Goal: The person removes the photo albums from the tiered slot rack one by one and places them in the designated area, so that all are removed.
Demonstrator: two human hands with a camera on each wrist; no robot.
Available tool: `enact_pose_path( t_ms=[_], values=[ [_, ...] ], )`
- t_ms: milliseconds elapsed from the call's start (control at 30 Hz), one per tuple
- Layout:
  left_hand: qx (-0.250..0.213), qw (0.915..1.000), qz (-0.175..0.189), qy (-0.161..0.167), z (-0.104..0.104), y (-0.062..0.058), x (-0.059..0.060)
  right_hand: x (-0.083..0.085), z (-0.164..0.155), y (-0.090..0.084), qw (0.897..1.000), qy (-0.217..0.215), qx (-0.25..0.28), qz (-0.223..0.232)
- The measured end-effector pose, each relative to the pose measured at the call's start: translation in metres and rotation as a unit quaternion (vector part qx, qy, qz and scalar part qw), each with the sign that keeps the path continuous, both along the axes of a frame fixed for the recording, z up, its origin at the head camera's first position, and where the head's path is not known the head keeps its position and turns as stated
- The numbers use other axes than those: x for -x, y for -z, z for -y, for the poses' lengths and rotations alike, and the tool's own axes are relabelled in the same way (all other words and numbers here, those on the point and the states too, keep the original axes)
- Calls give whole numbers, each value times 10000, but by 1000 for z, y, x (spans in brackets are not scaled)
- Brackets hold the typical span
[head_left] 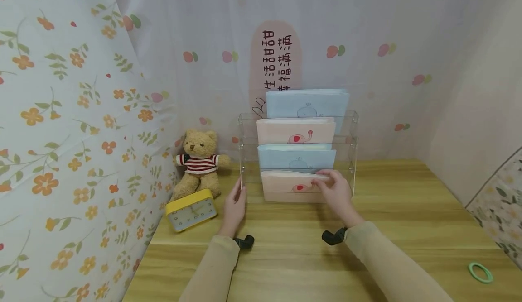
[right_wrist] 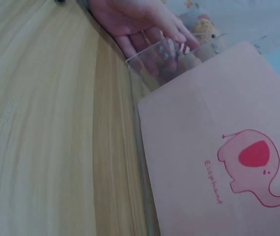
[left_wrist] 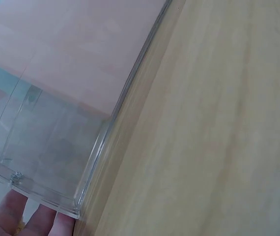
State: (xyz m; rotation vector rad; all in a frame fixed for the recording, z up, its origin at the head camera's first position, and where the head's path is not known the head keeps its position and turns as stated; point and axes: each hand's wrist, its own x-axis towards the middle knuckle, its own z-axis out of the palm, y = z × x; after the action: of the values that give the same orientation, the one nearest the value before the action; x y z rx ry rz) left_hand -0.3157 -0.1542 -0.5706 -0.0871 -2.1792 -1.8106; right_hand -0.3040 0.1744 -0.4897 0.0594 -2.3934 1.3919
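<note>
A clear acrylic tiered rack (head_left: 354,157) stands on the wooden table, with blue and pink folders in its tiers. My right hand (head_left: 336,193) pinches the top right edge of the front pink folder (head_left: 281,184), thumb in front. That folder, with its red-eared elephant drawing, sits in the lowest tier. My left hand (head_left: 235,207) touches the outside of the rack's left side panel, its fingers (right_wrist: 152,37) fairly straight. Behind are a blue whale folder (head_left: 269,157), a pink elephant folder (head_left: 273,132) and a taller blue folder (head_left: 285,105). The right hand is outside the right wrist view.
A teddy bear (head_left: 200,157) in a striped shirt sits left of the rack. Before it stands a yellow alarm clock (head_left: 191,211). A green ring (head_left: 480,272) lies near the table's right edge. Patterned curtains (head_left: 204,44) hang behind and at the sides.
</note>
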Motion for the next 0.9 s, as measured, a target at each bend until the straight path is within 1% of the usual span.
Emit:
enact_pose_path(
  t_ms=[100,200,267,367,433,500,567,600,667,733,833,900],
  values=[
    [24,10000,80,35,0,0,-1,-2,4,-2,9997,160,11,-162],
    [92,9999,137,31,0,-1,-1,-4,9,-7,9974,291,166,-637],
    [94,9998,188,34,0,-2,-1,-7,12,-13,9924,298,430,-1115],
    [97,9996,281,15,0,-3,-2,-13,17,-26,9808,239,789,-1766],
    [105,9994,315,3,0,-4,-1,-19,19,-36,9744,175,944,-2034],
    [113,9994,317,-22,0,-4,-1,-27,20,-46,9733,127,957,-2083],
    [137,9996,251,-47,0,-4,0,-35,20,-55,9778,90,850,-1913],
    [128,9997,223,-53,1,-4,0,-39,20,-59,9819,75,766,-1731],
    [122,9998,175,-55,1,-4,0,-47,18,-64,9918,43,479,-1181],
    [112,9998,132,-54,1,-4,1,-54,16,-64,9983,-56,209,-550],
    [98,9998,146,-66,1,-2,2,-63,12,-56,9993,-285,-20,250],
    [67,9998,176,-54,1,-2,1,-67,11,-48,9971,-413,-9,636]
  ],
)
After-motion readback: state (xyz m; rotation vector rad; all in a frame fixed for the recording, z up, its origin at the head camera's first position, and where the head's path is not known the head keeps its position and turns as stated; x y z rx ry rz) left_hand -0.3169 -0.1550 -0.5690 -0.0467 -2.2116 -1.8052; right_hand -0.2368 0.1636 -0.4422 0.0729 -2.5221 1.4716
